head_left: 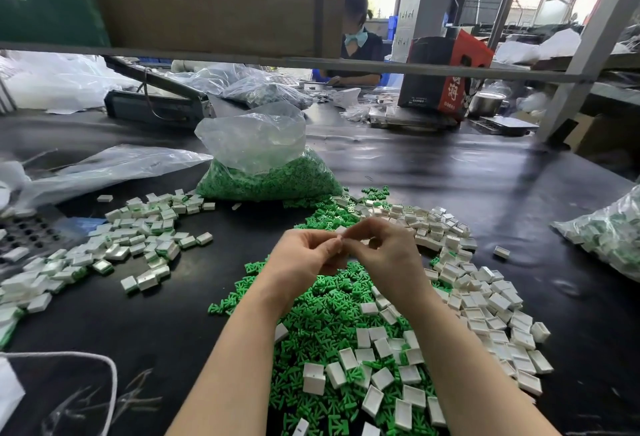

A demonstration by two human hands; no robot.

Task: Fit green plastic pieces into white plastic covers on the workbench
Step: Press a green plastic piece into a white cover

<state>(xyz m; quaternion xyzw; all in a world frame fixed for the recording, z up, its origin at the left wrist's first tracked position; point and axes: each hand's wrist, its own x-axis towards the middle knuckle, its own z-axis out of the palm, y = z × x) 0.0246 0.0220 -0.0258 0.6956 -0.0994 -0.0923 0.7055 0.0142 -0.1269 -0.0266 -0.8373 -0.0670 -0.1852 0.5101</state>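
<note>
Hands meet above the green pieces pile (322,317), left hand (304,255) and right hand (384,252) pinching one white cover (341,231), seemingly mid-fitting; next, press it home and set it aside.

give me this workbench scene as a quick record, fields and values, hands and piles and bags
left hand: raised over the bench, fingers curled, pinching a small white piece together with the other hand
right hand: fingertips meet the left hand's on the same piece
loose green pieces: heap under the forearms
empty white covers: spread to the right of the green heap
fitted covers: pile on the left, green showing in many
bag of green pieces: open, behind the piles
bag at right edge: clear, holds white and green parts
workbench: dark surface
</note>
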